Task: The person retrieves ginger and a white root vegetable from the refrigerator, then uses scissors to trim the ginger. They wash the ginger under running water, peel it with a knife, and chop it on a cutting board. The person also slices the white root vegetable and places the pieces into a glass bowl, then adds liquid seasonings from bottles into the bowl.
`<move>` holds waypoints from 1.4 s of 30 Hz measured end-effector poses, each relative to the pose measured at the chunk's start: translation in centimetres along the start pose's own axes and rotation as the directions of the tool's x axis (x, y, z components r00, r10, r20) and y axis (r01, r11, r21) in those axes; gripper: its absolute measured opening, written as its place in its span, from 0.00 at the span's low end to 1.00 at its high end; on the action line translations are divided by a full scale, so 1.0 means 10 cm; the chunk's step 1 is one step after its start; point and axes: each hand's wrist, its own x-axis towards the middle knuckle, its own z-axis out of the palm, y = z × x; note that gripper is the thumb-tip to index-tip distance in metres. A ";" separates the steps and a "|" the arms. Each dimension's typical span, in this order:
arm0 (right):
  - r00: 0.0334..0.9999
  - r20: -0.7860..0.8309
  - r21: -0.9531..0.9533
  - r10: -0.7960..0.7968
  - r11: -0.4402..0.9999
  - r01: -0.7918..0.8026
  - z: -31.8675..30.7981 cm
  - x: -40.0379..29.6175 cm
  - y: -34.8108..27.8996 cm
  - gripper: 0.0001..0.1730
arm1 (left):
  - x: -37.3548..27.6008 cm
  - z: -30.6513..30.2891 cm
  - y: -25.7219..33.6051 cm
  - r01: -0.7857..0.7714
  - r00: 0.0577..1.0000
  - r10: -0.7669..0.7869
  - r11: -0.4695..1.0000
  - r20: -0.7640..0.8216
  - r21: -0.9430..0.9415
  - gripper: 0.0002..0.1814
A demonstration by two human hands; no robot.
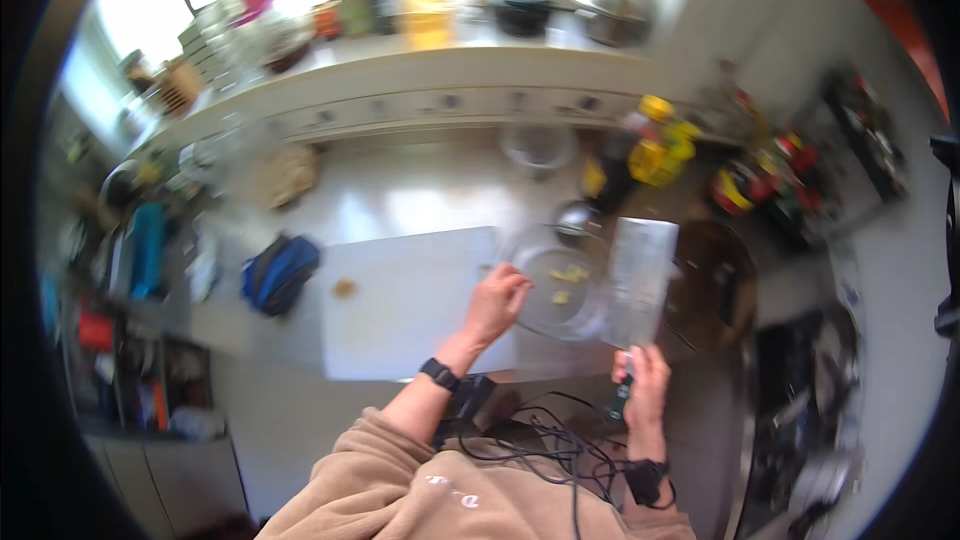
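Observation:
My right hand (pixel 646 382) grips the dark handle of a cleaver (pixel 643 281). Its broad metal blade points away from me, just right of a clear bowl (pixel 534 326). Small pale-yellow food pieces (pixel 570 274) lie inside the bowl. Above the right edge of a white cutting board (pixel 405 330) is my left hand (pixel 497 304), its fingers curled beside the bowl's left rim. Blur hides whether the left fingertips hold anything. Near the board's left end sits a small brownish lump (pixel 343 288).
A blue and black cloth item (pixel 280 274) lies left of the board. Behind the bowl are a small metal bowl (pixel 577 219) and yellow-capped bottles (pixel 656 142). A brown round board or lid (pixel 709 277) is at right. Loose black cables (pixel 555 439) hang before my body.

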 end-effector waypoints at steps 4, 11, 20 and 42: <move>0.977 0.209 -0.053 -0.028 0.998 0.040 0.33 0.07 -0.17 0.05 | -0.30 -0.81 -0.24 0.090 0.980 -0.067 0.989 -0.188 0.116 0.08; 0.822 0.567 -0.380 0.061 0.904 0.195 1.21 0.04 0.09 0.31 | -1.27 -2.65 -1.22 0.448 0.707 -0.226 0.876 -0.671 0.178 0.06; 0.818 0.575 -0.743 0.002 0.420 0.521 1.93 0.09 0.92 0.36 | -2.14 -4.70 -2.66 0.789 0.378 -0.211 0.583 -0.901 0.194 0.08; 0.717 0.647 -0.644 0.258 0.689 0.333 3.85 -0.15 1.02 0.14 | -2.07 -5.59 -2.49 0.438 0.664 -0.242 0.893 -0.707 0.106 0.09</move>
